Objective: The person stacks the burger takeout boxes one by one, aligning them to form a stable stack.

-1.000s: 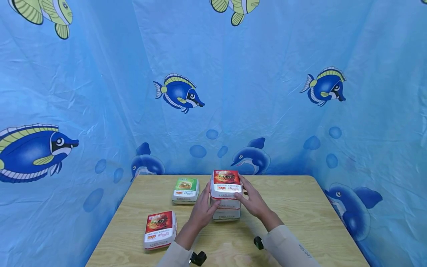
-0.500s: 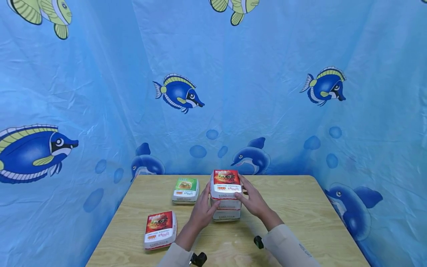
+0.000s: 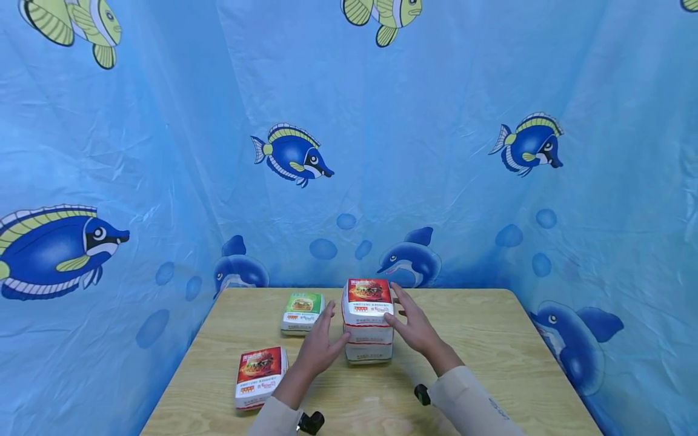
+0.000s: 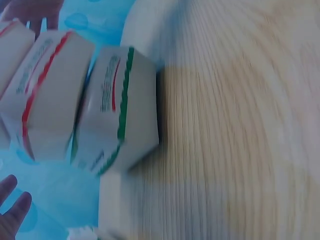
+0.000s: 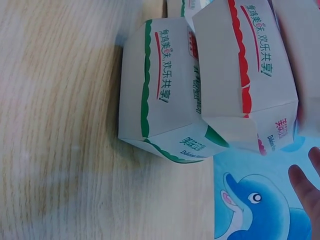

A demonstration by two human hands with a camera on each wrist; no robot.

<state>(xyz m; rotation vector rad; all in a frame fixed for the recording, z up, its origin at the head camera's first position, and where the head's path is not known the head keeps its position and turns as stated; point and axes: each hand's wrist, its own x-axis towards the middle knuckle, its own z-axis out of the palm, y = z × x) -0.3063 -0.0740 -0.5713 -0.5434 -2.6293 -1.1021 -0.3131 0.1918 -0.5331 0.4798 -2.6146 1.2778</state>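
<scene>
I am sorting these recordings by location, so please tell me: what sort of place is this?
Perhaps a small staged recording space: a blue sea-print curtain hangs behind and on both sides of a wood-grain table, where stacked burger boxes stand.

The head view is bright and mostly crisp, with even light on the curtain (image 3: pixel 436 121) and pale streaks along its creases. Glare whitens the front lip of the top box (image 3: pixel 369 300), a faint sheen lies on the desk (image 3: pixel 491 339) well in from its far edge, and soft shadow gathers at the foot of the stack (image 3: pixel 369 353). The left wrist view is dimmer, its print smeared and the curtain beyond the desk's edge blurred. The right wrist view is sharper, with soft shadow beside the bottom box (image 5: pixel 160 80).
</scene>
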